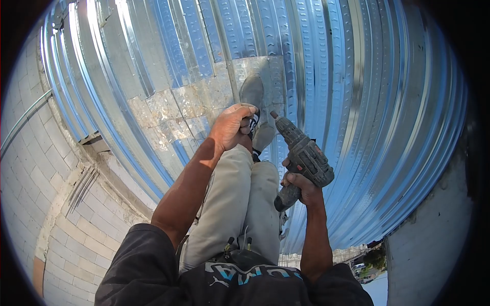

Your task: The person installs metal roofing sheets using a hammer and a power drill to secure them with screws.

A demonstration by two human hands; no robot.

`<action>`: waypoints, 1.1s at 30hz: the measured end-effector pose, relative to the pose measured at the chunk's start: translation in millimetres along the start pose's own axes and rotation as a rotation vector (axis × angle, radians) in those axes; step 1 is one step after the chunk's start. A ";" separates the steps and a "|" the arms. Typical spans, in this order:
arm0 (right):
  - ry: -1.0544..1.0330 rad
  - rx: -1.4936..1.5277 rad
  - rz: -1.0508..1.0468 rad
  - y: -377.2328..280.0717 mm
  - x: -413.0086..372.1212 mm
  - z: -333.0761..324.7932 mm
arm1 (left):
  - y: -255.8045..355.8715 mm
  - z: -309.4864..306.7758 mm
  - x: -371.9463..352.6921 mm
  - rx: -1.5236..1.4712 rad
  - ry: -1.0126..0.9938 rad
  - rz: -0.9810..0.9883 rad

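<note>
My right hand (302,187) is wrapped round the grip of a dusty grey cordless drill (306,155). The drill's tip points up and to the left, towards my shoes (252,91). Left of the drill, my left hand (235,124) is closed in a pinch above my lower legs; anything between its fingers is too small to make out. The two hands are apart. Beneath my feet lies shiny ribbed metal decking (326,61), with a dull, stained flat patch (178,104) around and left of the shoes.
A block wall (30,168) runs down the left side, with a thin pale hose or cable (25,120) along it. Several thin dark rods (81,191) show near the decking's left edge. A grey wall (434,239) stands at the lower right, beside an opening to the outside.
</note>
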State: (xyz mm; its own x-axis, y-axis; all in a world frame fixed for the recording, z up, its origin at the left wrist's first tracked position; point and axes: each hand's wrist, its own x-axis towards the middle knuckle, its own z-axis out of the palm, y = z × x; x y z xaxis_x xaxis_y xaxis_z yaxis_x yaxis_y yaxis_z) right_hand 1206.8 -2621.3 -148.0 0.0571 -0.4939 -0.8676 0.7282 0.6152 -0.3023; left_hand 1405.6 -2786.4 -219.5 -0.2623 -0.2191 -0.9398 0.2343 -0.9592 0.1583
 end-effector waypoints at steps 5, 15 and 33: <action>-0.088 -0.034 -0.051 2.5 -7.3 16.6 | 2.8 2.7 -0.7 -0.190 -0.059 -0.008; -0.084 -0.368 -0.126 24.7 -28.3 4.5 | -43.5 21.2 -22.0 -0.587 -0.163 -0.098; 0.024 -0.471 -0.064 14.6 34.1 33.9 | -42.8 14.7 45.4 -0.617 -0.005 -0.053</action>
State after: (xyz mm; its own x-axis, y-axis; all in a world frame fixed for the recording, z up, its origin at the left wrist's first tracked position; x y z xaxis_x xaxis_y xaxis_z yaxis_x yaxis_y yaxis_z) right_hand 1242.5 -2650.0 -168.6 0.0024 -0.5290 -0.8486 0.3400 0.7985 -0.4968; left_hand 1369.9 -2757.9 -264.5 -0.2926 -0.1758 -0.9399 0.7186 -0.6889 -0.0948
